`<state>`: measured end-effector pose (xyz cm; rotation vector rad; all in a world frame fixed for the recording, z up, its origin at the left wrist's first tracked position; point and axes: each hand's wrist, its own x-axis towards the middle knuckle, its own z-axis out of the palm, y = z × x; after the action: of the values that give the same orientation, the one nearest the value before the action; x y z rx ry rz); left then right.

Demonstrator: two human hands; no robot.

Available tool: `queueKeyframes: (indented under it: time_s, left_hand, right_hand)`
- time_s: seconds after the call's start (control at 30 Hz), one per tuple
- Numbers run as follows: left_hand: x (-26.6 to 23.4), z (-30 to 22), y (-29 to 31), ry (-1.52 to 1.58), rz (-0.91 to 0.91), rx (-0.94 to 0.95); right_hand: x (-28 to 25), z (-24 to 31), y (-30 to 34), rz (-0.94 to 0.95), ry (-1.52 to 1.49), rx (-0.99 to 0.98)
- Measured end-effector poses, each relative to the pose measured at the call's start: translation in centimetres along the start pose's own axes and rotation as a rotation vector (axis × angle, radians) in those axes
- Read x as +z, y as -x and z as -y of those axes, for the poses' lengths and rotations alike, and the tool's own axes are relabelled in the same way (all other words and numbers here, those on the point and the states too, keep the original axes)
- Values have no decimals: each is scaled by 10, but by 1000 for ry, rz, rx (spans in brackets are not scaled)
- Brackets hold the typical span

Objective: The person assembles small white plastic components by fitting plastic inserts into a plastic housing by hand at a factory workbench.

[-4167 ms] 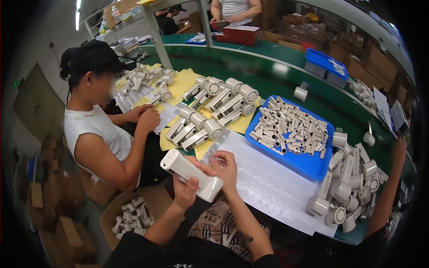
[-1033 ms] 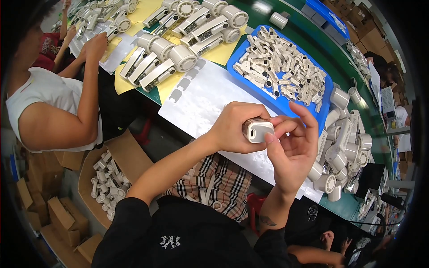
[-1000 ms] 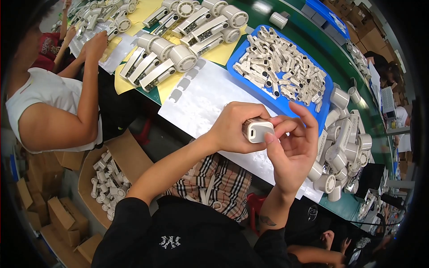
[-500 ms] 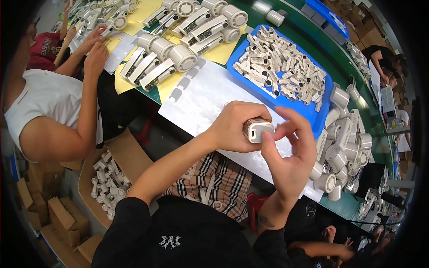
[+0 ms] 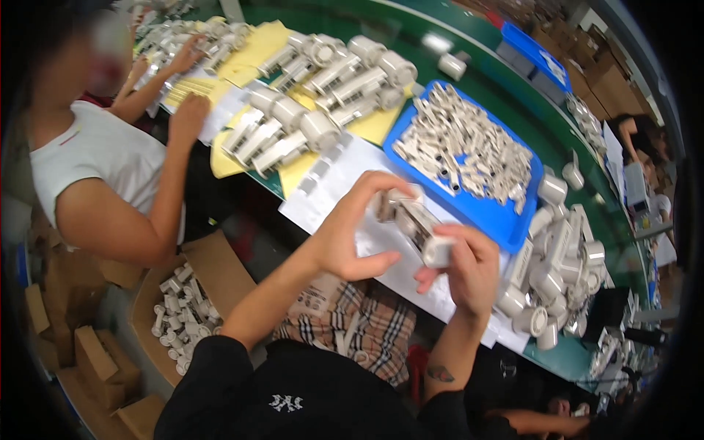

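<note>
Holding one white device (image 5: 419,229), right hand (image 5: 473,273) gripping its end, left hand (image 5: 347,236) spread loosely, one blue tray (image 5: 480,224) beyond

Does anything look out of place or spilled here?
One stray-looking white piece lies alone on the green bench beyond the blue tray. The fan heap at right is jumbled, unlike the rows on yellow paper. I see no spill; the fan in the right hand is too blurred to check for damage.

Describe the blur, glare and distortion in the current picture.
Head view: left hand, right hand and held white part look soft, likely motion blur; head view: bright glare on the green table beyond the blue tray; head view: table's far edge bends.
</note>
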<state>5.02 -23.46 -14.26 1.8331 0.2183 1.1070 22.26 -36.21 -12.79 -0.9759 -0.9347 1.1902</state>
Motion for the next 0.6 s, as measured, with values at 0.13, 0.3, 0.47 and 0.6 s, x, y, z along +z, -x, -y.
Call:
queueKeyframes:
  time_s: [0.13, 0.3, 0.47, 0.6]
  left_hand:
    - [-23, -10, 30, 364, -1, -284]
    - [-14, -37, -8, 264, -82, -222]
    - [-43, -32, -74, 277, -327, -84]
    - [-127, 30, -162, -443, -444, -189]
  right_hand:
    - [19, 11, 7, 157, -101, -296]
    - [41, 34, -26, 530, 213, -244]
    - [24, 21, -95, 240, -74, -57]
    - [-26, 13, -131, 61, -22, -106]
